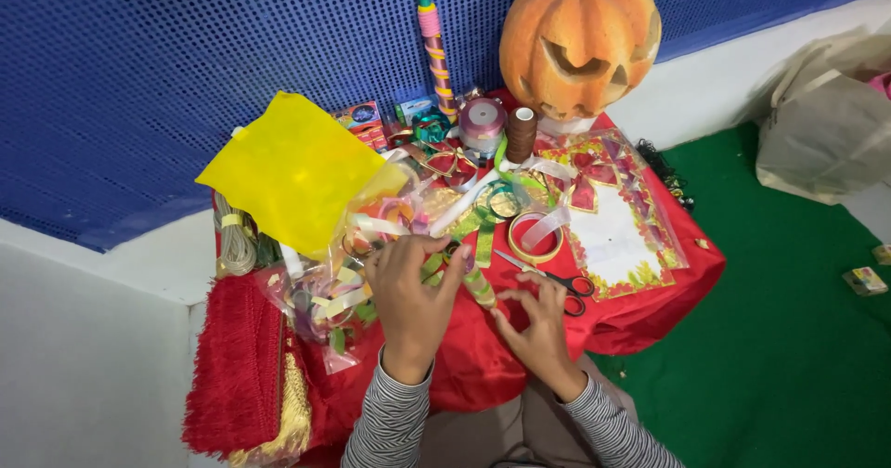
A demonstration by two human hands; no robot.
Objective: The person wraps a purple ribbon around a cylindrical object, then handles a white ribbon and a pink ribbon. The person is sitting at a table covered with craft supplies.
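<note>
Nearest you, your two striped sleeves came up from the bottom edge. Your left hand (pixel 411 299) lay back-up with fingers bent round the far end of a small green-patterned roll (pixel 479 287); how tightly it held, I could not tell. Your right hand (pixel 536 331) sat just right of the roll's near end, fingers half curled and pinching toward it. The roll's long axis ran from far-left to near-right, between both hands, the right a little nearer its free end. One pair of scissors (pixel 557 283) lay just beyond your right hand, handles to the right. Further out were one tape ring (pixel 535 237), one yellow sheet (pixel 295 169) at far left, one brown spool (pixel 521 133), and one pumpkin (pixel 580 38) farthest of all.
</note>
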